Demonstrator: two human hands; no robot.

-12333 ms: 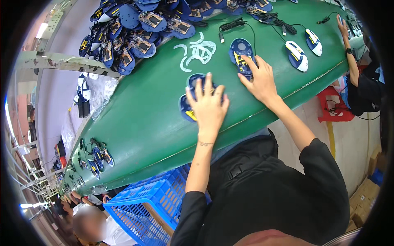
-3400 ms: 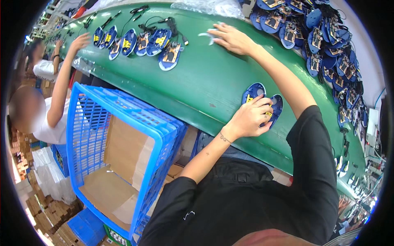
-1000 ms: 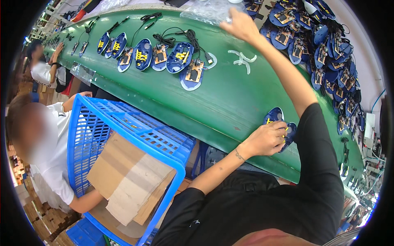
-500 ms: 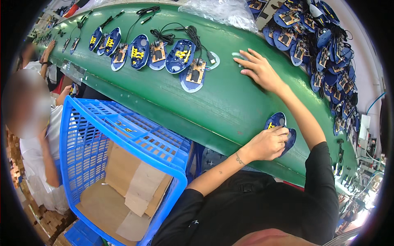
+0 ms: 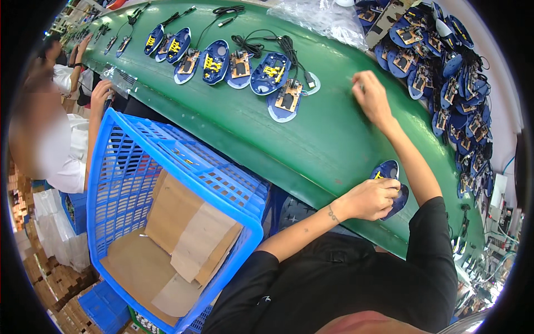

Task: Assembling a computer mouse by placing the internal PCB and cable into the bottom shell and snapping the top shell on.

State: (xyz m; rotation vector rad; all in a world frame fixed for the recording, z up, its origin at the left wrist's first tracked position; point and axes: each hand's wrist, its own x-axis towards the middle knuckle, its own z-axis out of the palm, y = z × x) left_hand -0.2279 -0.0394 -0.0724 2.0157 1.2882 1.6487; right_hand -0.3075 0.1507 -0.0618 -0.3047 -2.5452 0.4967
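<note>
My left hand (image 5: pixel 371 199) is closed over a blue oval mouse shell (image 5: pixel 388 167) with yellow parts inside, near the belt's front edge. Close beside it, partly covered by that hand, lies a second dark blue shell piece (image 5: pixel 399 201). Farther out, my right hand (image 5: pixel 371 97) is above the green belt, its fingers curled together at the tips; whatever they pinch, if anything, is too small to make out. Left of it sit a blue base with a brown circuit board (image 5: pixel 287 100) and a shell with yellow parts (image 5: pixel 271 73), with a coiled black cable (image 5: pixel 289 50) nearby.
More shells and boards line the green belt (image 5: pixel 222 133) to the left. A heap of blue mouse parts (image 5: pixel 461 111) is piled at the right, and clear plastic bags (image 5: pixel 320 22) lie at the back. A blue basket (image 5: pixel 253 234) holding cardboard stands front left. Co-workers sit at far left.
My right hand's spread fingers have curled in. My left hand keeps its hold on the shell. The whole view has shifted, and a co-worker's hand at left has moved.
</note>
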